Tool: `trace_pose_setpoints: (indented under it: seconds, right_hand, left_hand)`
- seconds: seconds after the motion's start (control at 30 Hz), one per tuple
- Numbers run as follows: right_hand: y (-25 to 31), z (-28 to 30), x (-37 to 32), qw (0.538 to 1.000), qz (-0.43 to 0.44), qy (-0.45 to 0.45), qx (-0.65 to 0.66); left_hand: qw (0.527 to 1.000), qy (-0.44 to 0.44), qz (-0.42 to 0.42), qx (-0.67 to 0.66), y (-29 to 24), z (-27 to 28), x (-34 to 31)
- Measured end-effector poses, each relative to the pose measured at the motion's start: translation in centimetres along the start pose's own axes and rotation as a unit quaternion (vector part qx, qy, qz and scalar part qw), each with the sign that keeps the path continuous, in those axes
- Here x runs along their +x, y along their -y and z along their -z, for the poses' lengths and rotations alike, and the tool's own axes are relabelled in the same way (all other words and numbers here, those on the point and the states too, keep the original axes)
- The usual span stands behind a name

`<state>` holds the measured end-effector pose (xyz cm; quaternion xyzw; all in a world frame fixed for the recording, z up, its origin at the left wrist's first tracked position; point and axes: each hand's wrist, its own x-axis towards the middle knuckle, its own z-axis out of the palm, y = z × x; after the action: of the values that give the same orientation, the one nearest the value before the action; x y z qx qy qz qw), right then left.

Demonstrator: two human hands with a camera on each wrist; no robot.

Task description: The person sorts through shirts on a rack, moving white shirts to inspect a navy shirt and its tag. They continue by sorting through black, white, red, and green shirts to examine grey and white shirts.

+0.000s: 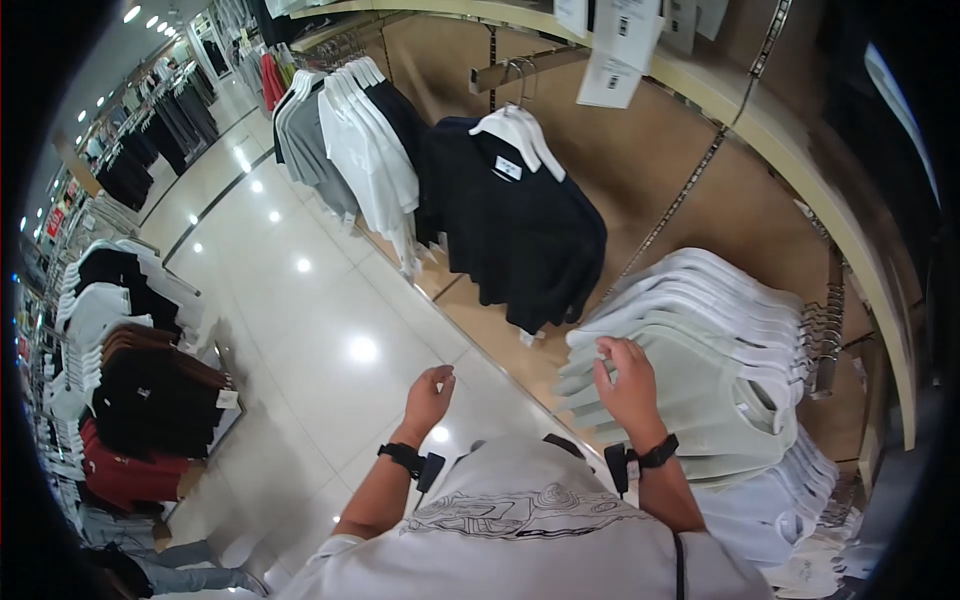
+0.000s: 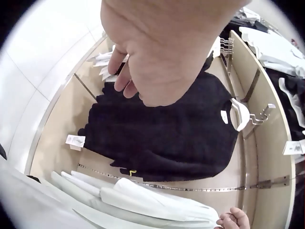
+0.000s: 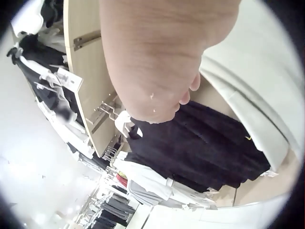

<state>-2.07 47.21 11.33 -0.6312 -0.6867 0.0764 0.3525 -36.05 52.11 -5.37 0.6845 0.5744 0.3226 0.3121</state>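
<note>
My left hand hangs over the floor in the head view, its fingers loosely bent and holding nothing. In the left wrist view that hand is in front of black garments on a white hanger. My right hand is at the left edge of pale green shirts; whether it touches them I cannot tell. Its fingers are relaxed, with nothing seen between them. The right wrist view shows the back of that hand, its fingers mostly hidden, with dark garments beyond.
White shirts hang further along the wall rack. White hangers bear the row at right, under a curved wooden shelf edge. Another rack with black and red garments stands left, across the shiny tiled floor.
</note>
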Motion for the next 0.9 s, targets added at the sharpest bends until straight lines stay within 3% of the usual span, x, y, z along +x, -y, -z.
trace_pose_setpoints:
  seconds: [0.17,0.3,0.47,0.57,0.67,0.73,0.77,0.8,0.9]
  right_hand:
    - [1.2,-3.3,5.6,1.0,-0.003,0.021,0.001]
    - [0.7,-4.7,11.1,0.999,0.015,-0.042,-0.012]
    - [-0.7,-6.6,17.7,0.977,0.017,-0.183,-0.107]
    - [-1.6,-7.7,20.4,0.981,0.007,-0.168,-0.101]
    - [-1.1,-8.4,23.1,0.979,-0.005,-0.186,-0.089]
    - [-0.9,-9.0,23.9,0.99,-0.041,-0.126,-0.037]
    - [-1.3,-9.9,24.3,0.989,-0.026,-0.134,-0.06]
    - [-1.7,-10.3,24.6,0.991,-0.064,-0.098,-0.065]
    - [-1.3,-10.7,25.4,0.99,-0.059,-0.113,-0.052]
  left_hand:
    - [0.998,-0.025,0.047,-0.014,2.7,2.5,0.1]
    - [0.995,-0.046,0.083,-0.034,3.2,4.4,1.5]
    - [0.993,-0.066,0.093,-0.011,5.2,7.6,4.8]
    - [0.991,-0.079,0.111,-0.002,5.6,9.8,7.1]
    - [0.992,-0.086,0.086,0.044,4.2,12.3,12.1]
    - [0.994,-0.061,0.094,0.011,3.3,13.1,15.2]
    - [0.994,-0.053,0.081,0.047,2.9,13.4,17.0]
    - [0.994,-0.048,0.08,0.051,2.1,13.4,18.7]
    - [0.996,-0.044,-0.047,0.053,-0.1,12.7,24.0]
